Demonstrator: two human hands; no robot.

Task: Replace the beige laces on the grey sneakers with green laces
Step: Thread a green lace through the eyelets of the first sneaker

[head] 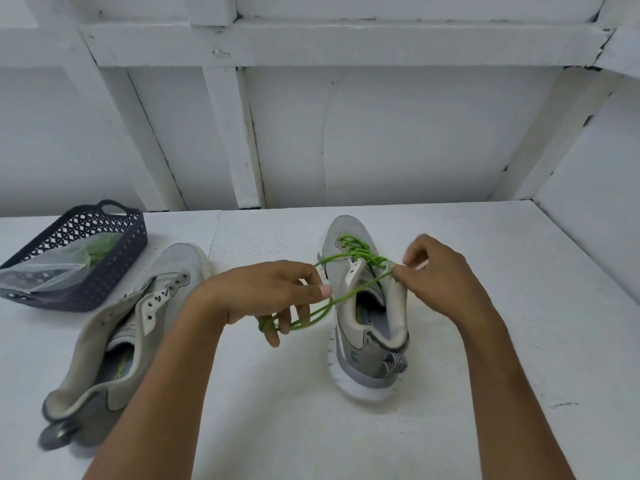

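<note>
Item: grey mesh sneaker with white sole (pixel 367 362), standing upright right of centre on a white table surface (pixel 519 341), toe pointing far, heel near. A bright green round lace (pixel 347 295) is threaded in crossings over its far eyelets; two strands run from the tongue area out to the near left. Left hand (pixel 277 299): thumb and forefinger pinched together on the strands just left of the shoe's collar, lower fingers curled round a gathered bunch of the same lace; this hand covers part of the shoe's left eyelet flap. Right hand (pixel 436 271): fingers curled, tips clamped on the lace at the shoe's right upper eyelets, which it hides. Second grey mesh sneaker (pixel 138 323): lies tilted to the left of the first, well apart from it, eyelet holes showing as dark dots, heel nearest; the left forearm crosses its near right edge. Far left: dark lattice plastic basket with loop handle (pixel 104 233), holding a clear plastic bag (pixel 59 268) with something green inside, too blurred to tell. Backdrop: white painted panelled wall with battens (pixel 381 133).
</note>
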